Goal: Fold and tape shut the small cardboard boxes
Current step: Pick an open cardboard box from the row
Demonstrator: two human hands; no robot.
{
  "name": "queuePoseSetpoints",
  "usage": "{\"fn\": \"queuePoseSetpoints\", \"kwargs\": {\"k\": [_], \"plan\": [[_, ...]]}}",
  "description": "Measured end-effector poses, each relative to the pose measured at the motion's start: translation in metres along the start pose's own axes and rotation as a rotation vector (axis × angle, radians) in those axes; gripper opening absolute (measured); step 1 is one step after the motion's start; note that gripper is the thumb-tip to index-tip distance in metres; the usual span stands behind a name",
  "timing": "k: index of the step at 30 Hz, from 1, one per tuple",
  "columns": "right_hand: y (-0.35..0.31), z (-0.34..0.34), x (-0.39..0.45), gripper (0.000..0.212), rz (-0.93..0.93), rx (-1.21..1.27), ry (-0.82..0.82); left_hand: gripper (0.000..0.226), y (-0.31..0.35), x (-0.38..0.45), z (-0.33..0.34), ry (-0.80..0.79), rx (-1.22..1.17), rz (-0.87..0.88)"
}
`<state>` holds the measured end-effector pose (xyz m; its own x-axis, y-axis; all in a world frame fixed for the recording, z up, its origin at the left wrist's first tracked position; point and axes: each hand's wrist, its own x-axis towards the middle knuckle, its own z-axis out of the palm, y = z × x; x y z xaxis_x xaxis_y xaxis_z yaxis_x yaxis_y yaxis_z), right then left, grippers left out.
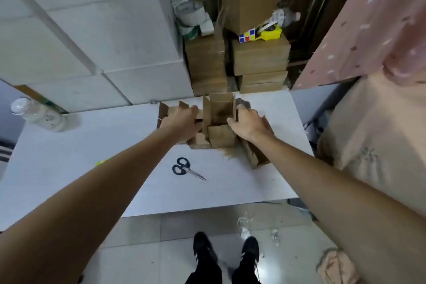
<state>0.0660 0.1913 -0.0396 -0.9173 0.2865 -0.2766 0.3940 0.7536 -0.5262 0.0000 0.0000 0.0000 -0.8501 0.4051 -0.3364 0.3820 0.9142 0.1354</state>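
The person stands at a white table [92,159] and reaches with both arms to a cluster of small cardboard boxes [221,120] at its far edge. The open box in the middle stands upright with its flaps up. The left hand [182,120] grips the cardboard on the left side of it, fingers curled over the edge. The right hand [247,123] holds the right wall, thumb toward the inside. Black-handled scissors [186,168] lie near, closer to the person. A yellow tape dispenser [269,32] rests on stacked boxes behind.

No readable text, labels, brands or numbers, bottle label too blurred to make out
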Motion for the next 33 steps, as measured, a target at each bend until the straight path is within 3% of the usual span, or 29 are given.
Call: {"fn": "queuePoseSetpoints", "kwargs": {"k": [4,9,16,23,25,27,29,33], "plan": [[-0.012,0.016,0.006,0.037,0.069,-0.026,0.098,0.034,-0.005,0.006,0.014,-0.111,-0.15,-0.086],[-0.017,0.023,0.018,0.035,0.145,-0.09,0.168,0.042,-0.01,0.013,0.026,-0.161,-0.221,-0.051],[-0.01,0.032,0.025,0.023,0.197,-0.051,0.077,0.015,-0.039,0.01,0.035,-0.122,-0.303,-0.034],[-0.01,-0.014,-0.012,0.031,-0.01,0.047,0.26,0.025,-0.038,-0.021,0.011,0.147,-0.693,-0.009],[-0.014,-0.04,-0.033,0.034,-0.074,0.12,0.332,0.047,-0.023,-0.044,-0.011,0.145,-0.863,0.003],[-0.021,-0.063,-0.054,0.035,-0.137,0.167,0.357,0.084,-0.011,-0.067,-0.031,0.021,-1.048,0.035],[-0.034,-0.08,-0.075,0.034,-0.208,0.206,0.35,0.099,-0.001,-0.092,-0.046,-0.05,-1.166,0.122],[-0.071,-0.089,-0.109,0.029,-0.326,0.309,0.319,0.075,0.005,-0.136,-0.062,-0.021,-1.281,0.207]]}}
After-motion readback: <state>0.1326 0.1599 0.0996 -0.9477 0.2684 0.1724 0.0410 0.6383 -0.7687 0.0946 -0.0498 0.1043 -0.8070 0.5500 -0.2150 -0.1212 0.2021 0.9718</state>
